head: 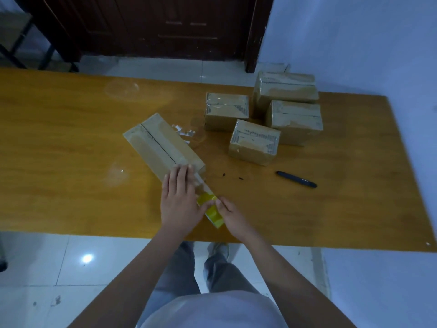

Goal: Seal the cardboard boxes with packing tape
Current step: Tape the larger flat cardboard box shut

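A long flat cardboard box (158, 140) lies slantwise on the wooden table (71, 162), its centre seam showing. My left hand (179, 197) rests flat with its fingertips on the box's near end and on a strip of clear tape (201, 183) that runs from that end. My right hand (227, 209) grips the yellow roll of packing tape (211, 211), held low over the table just behind the left hand. Part of the roll is hidden by both hands.
Several taped cardboard boxes (254, 142) cluster at the back right of the table. A black pen-like tool (296, 179) lies to the right of my hands. Scraps of clear tape (184, 133) lie beside the long box. A dark wooden door (165, 27) stands beyond the table.
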A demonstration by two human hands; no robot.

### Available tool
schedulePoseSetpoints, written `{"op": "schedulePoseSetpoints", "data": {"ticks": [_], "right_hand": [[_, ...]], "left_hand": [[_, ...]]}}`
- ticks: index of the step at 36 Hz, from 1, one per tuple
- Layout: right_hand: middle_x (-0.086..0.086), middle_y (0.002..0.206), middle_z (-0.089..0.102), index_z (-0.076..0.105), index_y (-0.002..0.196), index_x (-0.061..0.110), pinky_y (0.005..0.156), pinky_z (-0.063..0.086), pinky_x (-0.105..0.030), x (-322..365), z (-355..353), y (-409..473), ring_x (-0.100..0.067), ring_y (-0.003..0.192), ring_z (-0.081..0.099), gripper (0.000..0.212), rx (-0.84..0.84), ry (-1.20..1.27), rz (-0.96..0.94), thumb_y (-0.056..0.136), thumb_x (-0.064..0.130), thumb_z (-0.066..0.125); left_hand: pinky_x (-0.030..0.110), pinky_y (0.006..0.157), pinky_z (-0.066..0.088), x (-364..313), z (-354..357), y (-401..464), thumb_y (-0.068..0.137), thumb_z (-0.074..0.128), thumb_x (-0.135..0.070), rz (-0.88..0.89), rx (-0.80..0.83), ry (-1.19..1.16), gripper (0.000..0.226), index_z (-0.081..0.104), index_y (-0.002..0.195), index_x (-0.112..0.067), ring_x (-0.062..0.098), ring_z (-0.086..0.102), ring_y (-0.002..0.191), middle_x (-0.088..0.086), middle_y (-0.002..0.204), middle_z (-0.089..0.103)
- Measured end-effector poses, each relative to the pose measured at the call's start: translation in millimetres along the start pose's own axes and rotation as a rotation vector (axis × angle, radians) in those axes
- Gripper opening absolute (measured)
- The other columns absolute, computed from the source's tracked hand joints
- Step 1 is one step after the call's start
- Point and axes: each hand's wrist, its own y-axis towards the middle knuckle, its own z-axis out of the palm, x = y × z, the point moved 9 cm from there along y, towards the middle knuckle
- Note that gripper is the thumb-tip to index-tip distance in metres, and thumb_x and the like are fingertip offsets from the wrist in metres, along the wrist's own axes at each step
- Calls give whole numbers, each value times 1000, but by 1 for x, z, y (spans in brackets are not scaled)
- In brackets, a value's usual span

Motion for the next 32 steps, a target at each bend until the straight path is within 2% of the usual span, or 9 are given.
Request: {"op": "schedulePoseSetpoints", "data": {"ticks": [3, 5, 8, 12, 15, 19, 22, 25, 32], "right_hand": [[8, 112, 50, 49, 128, 19, 91, 34, -22, -1, -8, -8, -8, 112, 46, 43, -2, 80, 41, 100, 43, 29], [4, 123, 49, 45, 132, 21, 96, 35, -25, -1, -29, -8, -15, 123, 44, 44, -78, 37, 16, 97, 47, 32], [-4, 140, 39, 39, 139, 15, 110, 28, -37, -7, -99, -2, -21, 135, 30, 46, -428, -291, -1, 98, 34, 45], [-19, 132, 39, 40, 129, -1, 103, 31, -42, -23, -197, -2, -34, 126, 31, 45, -783, -656, 175, 92, 18, 56], [-15, 135, 35, 43, 128, 6, 101, 35, -48, -53, -229, 10, -35, 127, 29, 42, -666, -817, 333, 93, 25, 55], [-12, 120, 45, 52, 120, 12, 89, 42, -46, -65, -235, 18, -33, 114, 41, 27, -523, -940, 293, 97, 24, 49], [-9, 93, 57, 56, 105, 12, 71, 42, -36, -58, -218, 18, -26, 82, 54, 19, -387, -603, 191, 101, 22, 41], [-1, 72, 56, 56, 87, 15, 61, 41, -25, -40, -189, 5, -10, 57, 53, 22, -257, -192, 121, 101, 17, 40], [6, 64, 53, 62, 79, 20, 53, 35, -15, -5, -150, -24, -7, 53, 45, 30, -133, -18, -16, 101, 19, 41]], "left_hand": [[45, 115, 12, 2, 4, 0, 78, 35, -75, -41, 28, -7, 100, 33, 145, -2, 31, 25, 140, 17, 146, 40], [43, 116, 9, 3, 4, 1, 77, 34, -77, -43, 42, -19, 101, 32, 145, -3, 30, 24, 140, 17, 146, 40], [40, 117, 3, 4, 4, 2, 77, 32, -78, -29, 43, -27, 101, 31, 146, -4, 29, 22, 140, 17, 147, 39], [41, 116, 7, 7, 6, 2, 79, 28, -79, -33, 32, -32, 100, 30, 147, -6, 28, 23, 141, 15, 148, 38], [43, 115, 11, 7, 8, 3, 79, 27, -79, -31, 38, -18, 100, 27, 148, -6, 27, 22, 141, 14, 150, 36], [43, 115, 10, 6, 7, 3, 78, 32, -78, -24, 33, 2, 101, 26, 148, -6, 27, 21, 141, 14, 150, 35], [42, 115, 9, 6, 8, 3, 79, 30, -79, -31, 52, 4, 101, 25, 148, -6, 27, 20, 142, 14, 151, 34], [42, 116, 7, 8, 10, 4, 81, 21, -81, -42, 74, 6, 101, 24, 149, -6, 27, 20, 143, 14, 151, 34], [41, 116, 7, 7, 9, 4, 79, 25, -80, -34, 48, 9, 103, 27, 148, -4, 28, 20, 141, 17, 149, 36]]}}
